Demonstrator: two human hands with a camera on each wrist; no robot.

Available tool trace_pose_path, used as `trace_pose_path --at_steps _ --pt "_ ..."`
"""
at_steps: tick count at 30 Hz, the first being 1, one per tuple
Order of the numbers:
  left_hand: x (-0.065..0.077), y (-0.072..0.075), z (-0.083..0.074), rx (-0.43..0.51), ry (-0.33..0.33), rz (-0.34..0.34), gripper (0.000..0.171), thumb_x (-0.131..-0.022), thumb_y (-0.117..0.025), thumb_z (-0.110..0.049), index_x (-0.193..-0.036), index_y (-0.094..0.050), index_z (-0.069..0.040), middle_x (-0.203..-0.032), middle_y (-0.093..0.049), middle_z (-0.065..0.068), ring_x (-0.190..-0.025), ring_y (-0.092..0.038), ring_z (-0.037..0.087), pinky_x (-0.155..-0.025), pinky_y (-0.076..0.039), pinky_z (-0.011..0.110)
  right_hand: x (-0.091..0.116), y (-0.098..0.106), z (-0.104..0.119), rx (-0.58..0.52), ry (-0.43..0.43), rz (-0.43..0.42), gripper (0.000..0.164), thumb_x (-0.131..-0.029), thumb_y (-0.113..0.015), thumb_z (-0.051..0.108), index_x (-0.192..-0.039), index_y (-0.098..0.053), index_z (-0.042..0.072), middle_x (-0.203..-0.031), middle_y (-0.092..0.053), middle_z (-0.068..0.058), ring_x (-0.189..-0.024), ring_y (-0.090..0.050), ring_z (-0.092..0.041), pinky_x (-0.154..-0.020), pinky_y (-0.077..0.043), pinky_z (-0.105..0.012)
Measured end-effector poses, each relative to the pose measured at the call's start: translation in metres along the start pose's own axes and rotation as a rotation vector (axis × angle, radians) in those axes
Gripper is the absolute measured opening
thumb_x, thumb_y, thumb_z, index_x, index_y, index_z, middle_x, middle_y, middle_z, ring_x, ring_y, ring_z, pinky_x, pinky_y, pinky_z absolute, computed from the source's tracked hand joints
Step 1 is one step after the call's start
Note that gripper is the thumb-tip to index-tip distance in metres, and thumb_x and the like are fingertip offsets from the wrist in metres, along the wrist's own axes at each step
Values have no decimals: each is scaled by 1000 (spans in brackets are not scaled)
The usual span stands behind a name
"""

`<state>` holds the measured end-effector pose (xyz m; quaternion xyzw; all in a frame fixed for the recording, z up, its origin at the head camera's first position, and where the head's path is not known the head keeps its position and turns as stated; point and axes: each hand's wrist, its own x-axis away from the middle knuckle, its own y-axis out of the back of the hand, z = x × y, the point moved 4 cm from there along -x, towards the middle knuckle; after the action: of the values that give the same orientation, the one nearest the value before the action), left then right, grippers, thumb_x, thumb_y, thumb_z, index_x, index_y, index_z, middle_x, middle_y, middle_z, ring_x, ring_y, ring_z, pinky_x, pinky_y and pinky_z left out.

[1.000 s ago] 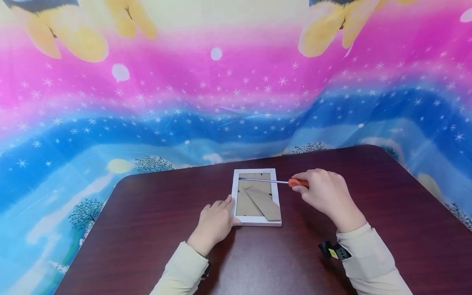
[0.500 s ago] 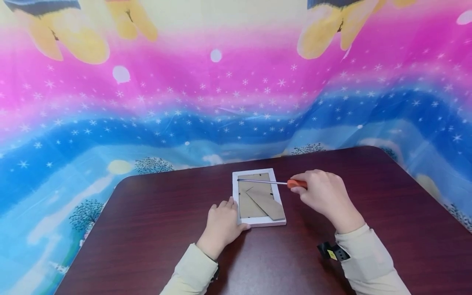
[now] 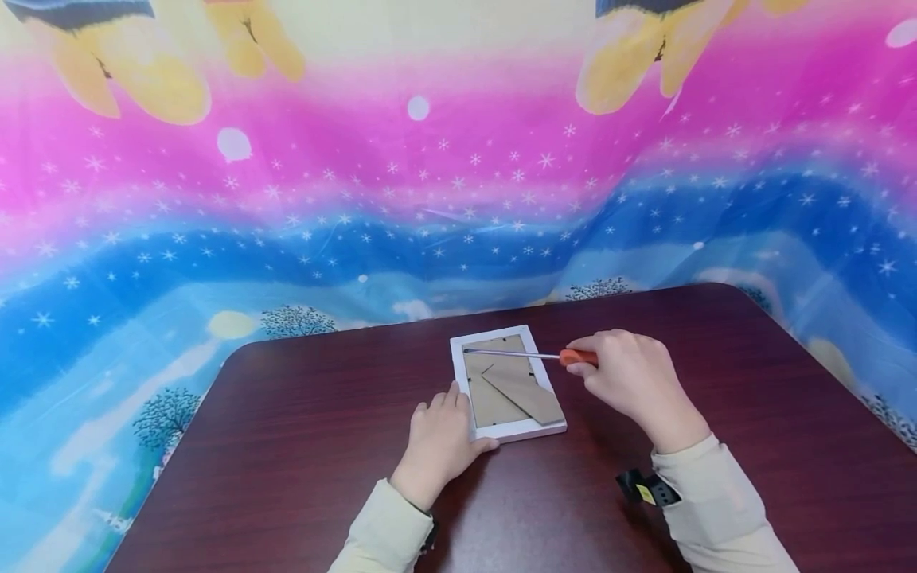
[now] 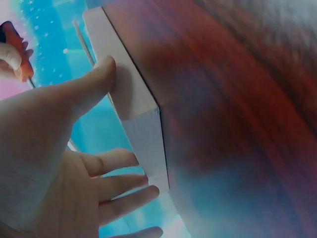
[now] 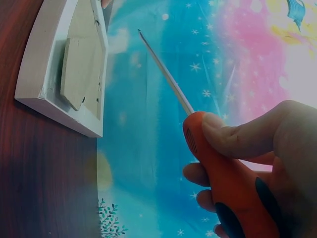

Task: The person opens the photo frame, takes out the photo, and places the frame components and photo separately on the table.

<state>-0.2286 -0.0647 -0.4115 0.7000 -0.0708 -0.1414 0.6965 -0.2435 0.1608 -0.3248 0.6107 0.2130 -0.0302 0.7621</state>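
Note:
A white picture frame (image 3: 494, 406) lies face down on the table, its brown backing board and fold-out easel stand (image 3: 532, 396) facing up. Small dark tabs show around the backing. My left hand (image 3: 440, 438) touches the frame's near-left corner: straight fingers along the left side, thumb against the near edge. In the left wrist view the thumb (image 4: 96, 82) presses that pale side. My right hand (image 3: 634, 378) grips the orange-and-black handle of a screwdriver (image 5: 218, 163). Its metal shaft points left across the top part of the frame and stands apart from it in the right wrist view.
The dark red-brown table (image 3: 322, 430) has rounded far corners. Behind it hangs a colourful printed cloth (image 3: 458, 175) with snowflakes and trees. A black strap device (image 3: 647, 487) sits at the right cuff.
The frame has turned counter-clockwise, its near end swinging right. My left hand has moved right with it. The right hand and screwdriver have stayed almost in place.

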Motion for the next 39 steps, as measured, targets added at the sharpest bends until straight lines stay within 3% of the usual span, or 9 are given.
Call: trace_pose_path --at_steps 6,19,27,39 --pt "-1 -1 5 71 10 29 92 -72 -60 -68 -135 -48 -1 -143 -50 15 -117 -54 28 -95 -48 51 0 -3 -1 4 -10 49 22 -74 -73 29 -95 -77 20 -74 -75 -5 -56 -53 -17 -46 -44 -36" --pt "-1 0 9 115 23 -10 97 -67 -66 -65 -135 -47 1 -128 -63 16 -108 -59 27 -94 -48 48 2 -7 -1 -5 -15 97 18 -74 -73 26 -90 -78 20 -72 -74 -2 -57 -54 -16 -47 -45 -36" --pt "1 -1 10 198 49 -12 100 -66 -69 -62 -139 -41 2 -131 -60 17 -120 -52 29 -103 -42 52 3 -9 2 -6 -8 120 18 -73 -74 25 -89 -78 19 -72 -75 -2 -57 -55 -15 -47 -46 -36" --pt "-3 -1 13 268 59 21 93 -65 -70 -62 -137 -48 -6 -141 -53 15 -126 -47 32 -105 -39 55 3 -14 6 0 2 115 18 -73 -74 24 -91 -78 20 -74 -75 -3 -58 -55 -16 -48 -45 -36"
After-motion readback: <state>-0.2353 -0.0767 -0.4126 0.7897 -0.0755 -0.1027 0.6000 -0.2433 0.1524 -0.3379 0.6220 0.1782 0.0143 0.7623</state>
